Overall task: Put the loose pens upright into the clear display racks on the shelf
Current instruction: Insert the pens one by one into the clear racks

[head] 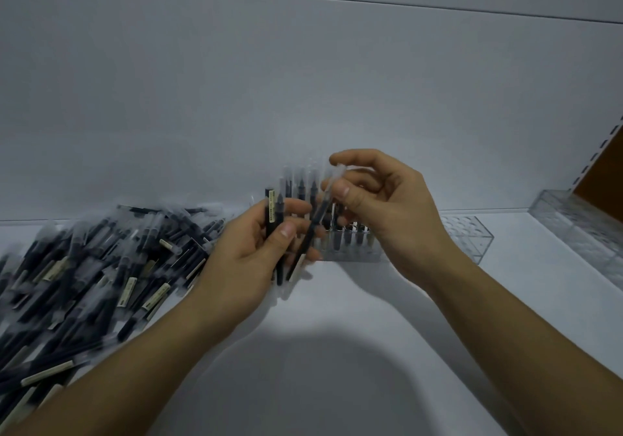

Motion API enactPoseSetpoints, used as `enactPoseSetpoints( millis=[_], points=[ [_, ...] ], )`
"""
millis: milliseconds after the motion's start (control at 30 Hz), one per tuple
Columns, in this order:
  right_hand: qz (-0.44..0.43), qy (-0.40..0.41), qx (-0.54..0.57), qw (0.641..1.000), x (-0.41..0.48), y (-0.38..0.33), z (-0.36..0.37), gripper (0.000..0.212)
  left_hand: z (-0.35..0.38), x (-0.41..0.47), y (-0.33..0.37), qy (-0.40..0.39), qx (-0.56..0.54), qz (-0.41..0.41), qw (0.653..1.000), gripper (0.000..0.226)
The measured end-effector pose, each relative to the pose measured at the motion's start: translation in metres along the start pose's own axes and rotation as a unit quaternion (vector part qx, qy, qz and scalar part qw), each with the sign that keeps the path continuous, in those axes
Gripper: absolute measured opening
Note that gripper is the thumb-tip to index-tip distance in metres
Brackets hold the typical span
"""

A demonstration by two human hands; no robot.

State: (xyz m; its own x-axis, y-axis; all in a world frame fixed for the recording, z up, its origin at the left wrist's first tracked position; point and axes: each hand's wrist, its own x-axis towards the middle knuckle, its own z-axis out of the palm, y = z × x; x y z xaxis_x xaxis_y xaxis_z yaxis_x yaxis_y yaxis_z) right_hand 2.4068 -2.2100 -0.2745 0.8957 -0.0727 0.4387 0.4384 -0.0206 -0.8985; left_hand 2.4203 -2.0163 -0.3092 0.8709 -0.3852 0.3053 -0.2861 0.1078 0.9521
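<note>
A heap of loose dark pens [101, 267] with clear caps and pale labels covers the left of the white shelf [337, 351]. My left hand [249, 260] grips a small bunch of these pens [274, 233], held roughly upright. My right hand [387, 213] pinches the clear cap end of one pen [318, 220], which slants down across the left fingers. Behind both hands stands a clear display rack [350, 243] with several pens upright in it; much of it is hidden by my hands.
The clear rack's right end [472, 236] shows open holes with no pens. Another clear rack [580, 220] runs along the shelf's right side. A white back wall rises behind. A slotted shelf upright [600, 152] stands at the far right.
</note>
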Motion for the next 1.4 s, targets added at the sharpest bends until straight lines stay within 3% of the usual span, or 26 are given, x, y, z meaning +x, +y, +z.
enactPoseSetpoints(
  millis=[133,267,400,600,733,1067,1400],
  points=[
    [0.001,0.053,0.027,0.998,0.006,-0.006,-0.011,0.024,-0.002,0.001,-0.001,0.022,0.059,0.042,0.997,0.028],
    [-0.018,0.105,0.014,0.994,0.01,-0.009,-0.021,0.022,-0.002,0.002,-0.001,0.021,0.043,0.018,0.999,0.028],
    [-0.043,0.151,-0.028,0.987,0.013,-0.011,-0.029,0.021,-0.003,0.001,-0.001,-0.001,-0.015,-0.026,1.0,0.003],
    [-0.071,0.204,-0.079,0.973,0.016,-0.011,-0.039,0.022,-0.002,0.0,-0.001,-0.011,0.009,0.007,1.0,0.018],
    [-0.103,0.228,-0.126,0.96,0.019,-0.009,-0.043,0.024,-0.002,0.0,-0.002,-0.019,0.052,0.032,0.998,0.013],
    [-0.155,0.202,-0.175,0.951,0.017,-0.001,-0.038,0.028,-0.002,0.002,-0.002,0.015,0.062,0.036,0.997,0.012],
    [-0.152,0.12,-0.258,0.947,0.012,0.01,-0.032,0.022,-0.003,0.003,-0.005,0.014,0.084,0.03,0.996,0.02]
  ],
)
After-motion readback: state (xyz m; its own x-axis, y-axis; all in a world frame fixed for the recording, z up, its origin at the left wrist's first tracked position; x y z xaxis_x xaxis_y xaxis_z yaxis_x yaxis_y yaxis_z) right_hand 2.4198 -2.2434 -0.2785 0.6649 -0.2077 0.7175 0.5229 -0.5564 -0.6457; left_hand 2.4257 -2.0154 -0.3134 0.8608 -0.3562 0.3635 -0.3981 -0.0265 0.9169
